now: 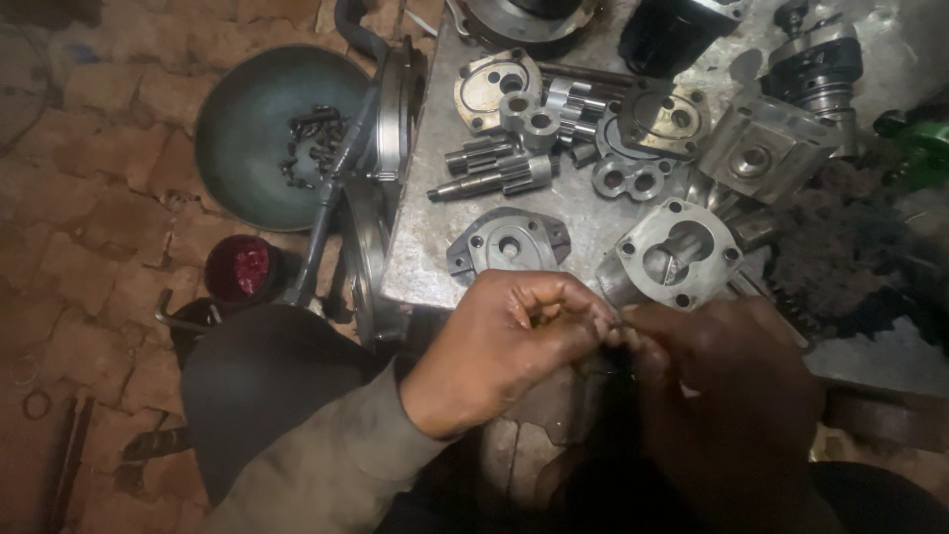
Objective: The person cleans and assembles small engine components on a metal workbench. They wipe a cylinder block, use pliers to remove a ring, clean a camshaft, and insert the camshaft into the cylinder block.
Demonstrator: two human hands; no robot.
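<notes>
Far to the left of the hands, on the brick floor (pixel 109 178), sits a round dark bowl (pixel 267 133) with a scatter of small bolts (pixel 314 138) in it, and nearer, a small red-filled cup (pixel 240 269).

The left hand (pixel 509 341) is curled almost shut, fingertips pinched together. Touching it fingertip to fingertip, the right hand (pixel 736 396) is likewise closed. Between them they pinch a small dark ring-like piece (pixel 618 326), too small and dim to identify. It is held in the air at the near edge of the metal worktop (pixel 420 252), over the person's lap.

Just beyond the left hand lies a grey pump cover plate (pixel 507 242). Beyond the right hand stands an open pump housing (pixel 677 255), and farther off lie two gear shafts (pixel 494 170) among other loose castings.

The risk, as I judge it, is the piece slipping from greasy fingertips: held off the worktop's edge, it would drop into the dark gap below, where it would be hard to find. Pulling it too hard could also tear or deform it. A careless elbow could knock the crowded parts off the worktop's edge.
</notes>
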